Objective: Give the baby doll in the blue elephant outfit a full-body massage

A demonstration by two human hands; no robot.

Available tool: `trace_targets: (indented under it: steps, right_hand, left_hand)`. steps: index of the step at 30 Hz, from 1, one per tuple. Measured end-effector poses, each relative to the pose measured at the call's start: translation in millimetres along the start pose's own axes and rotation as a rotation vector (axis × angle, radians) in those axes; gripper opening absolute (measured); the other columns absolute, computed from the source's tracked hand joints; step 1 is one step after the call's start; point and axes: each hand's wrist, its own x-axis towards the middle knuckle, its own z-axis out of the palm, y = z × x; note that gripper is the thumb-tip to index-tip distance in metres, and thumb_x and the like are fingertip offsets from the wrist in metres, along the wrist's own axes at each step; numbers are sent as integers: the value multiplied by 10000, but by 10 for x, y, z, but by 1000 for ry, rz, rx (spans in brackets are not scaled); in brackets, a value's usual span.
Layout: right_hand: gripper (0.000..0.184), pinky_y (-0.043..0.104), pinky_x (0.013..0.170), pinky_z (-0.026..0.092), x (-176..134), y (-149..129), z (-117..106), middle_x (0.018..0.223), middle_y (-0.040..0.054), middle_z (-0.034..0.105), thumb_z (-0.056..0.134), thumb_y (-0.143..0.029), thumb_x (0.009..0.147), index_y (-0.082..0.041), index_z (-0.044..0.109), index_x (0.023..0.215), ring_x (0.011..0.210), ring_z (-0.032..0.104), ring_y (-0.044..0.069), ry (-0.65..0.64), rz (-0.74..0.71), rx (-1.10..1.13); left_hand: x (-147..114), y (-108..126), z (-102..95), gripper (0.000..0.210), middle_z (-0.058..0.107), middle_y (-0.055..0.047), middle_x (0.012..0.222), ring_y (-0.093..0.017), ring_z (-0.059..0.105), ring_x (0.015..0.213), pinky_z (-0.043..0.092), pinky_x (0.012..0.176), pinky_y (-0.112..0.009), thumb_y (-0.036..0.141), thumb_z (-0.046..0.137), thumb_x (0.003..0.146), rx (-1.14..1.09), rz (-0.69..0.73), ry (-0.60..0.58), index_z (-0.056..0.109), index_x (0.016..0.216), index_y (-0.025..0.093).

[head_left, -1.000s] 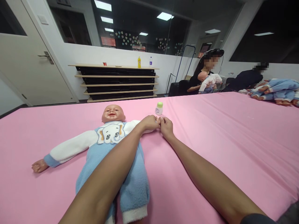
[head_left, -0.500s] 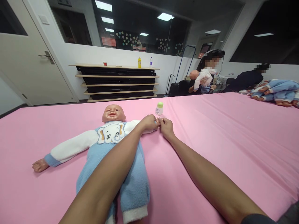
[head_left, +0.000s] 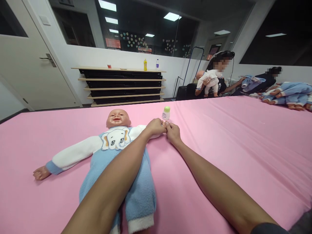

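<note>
A baby doll [head_left: 117, 139] in a white and blue elephant outfit lies face up on the pink-covered table [head_left: 209, 139]. My left hand [head_left: 156, 127] is closed around the doll's hand on the right side of the picture, and my left forearm crosses over the doll's body. Against it, my right hand [head_left: 173, 132] pinches the doll's small fingers, which are mostly hidden by my own. Just beyond both hands stands a small bottle [head_left: 166, 113] with a green cap, upright and apart from them. The doll's other arm stretches out to the left.
Several dolls in blue clothes [head_left: 290, 94] are heaped at the far right of the table. Behind the table, a person [head_left: 220, 81] holds another doll [head_left: 208, 81], with a second person [head_left: 260, 79] farther right. Stacked shelving [head_left: 122, 81] stands by the wall.
My hands stay at the doll's hand with only tiny finger shifts. In the background, the person has turned their doll and stretched an arm toward blue clothing at the right.
</note>
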Motion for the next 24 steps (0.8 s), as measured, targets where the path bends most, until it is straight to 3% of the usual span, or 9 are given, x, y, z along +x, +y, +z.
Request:
trace_targets:
  steps: [12,17,24]
  right_hand:
    - [574,267,513,280,-28,1,-28,517,-14,449,538,-653,850,-196,448,516,534,370,127,121,11,-83]
    - [554,270,528,302,-6,42,-21,546,-3,521,529,-650,860,-192,509,549,548,411,134,162,-3,-106]
    - [491,279,563,354,37,124,1,626,30,625,420,-548,938,-195,563,628,588,526,168,118,7,-114]
  left_hand:
    - [23,-33,15,102,586,-4,645,-124,489,574,314,517,-250,247,632,651,-72,4,-16,551,641,185]
    - [19,-30,18,95,596,-16,652,-127,495,586,328,530,-249,246,646,668,-108,4,-12,591,659,170]
    - [39,-14,-22,312,641,-35,707,-121,508,599,354,538,-230,414,539,832,-224,25,10,633,697,149]
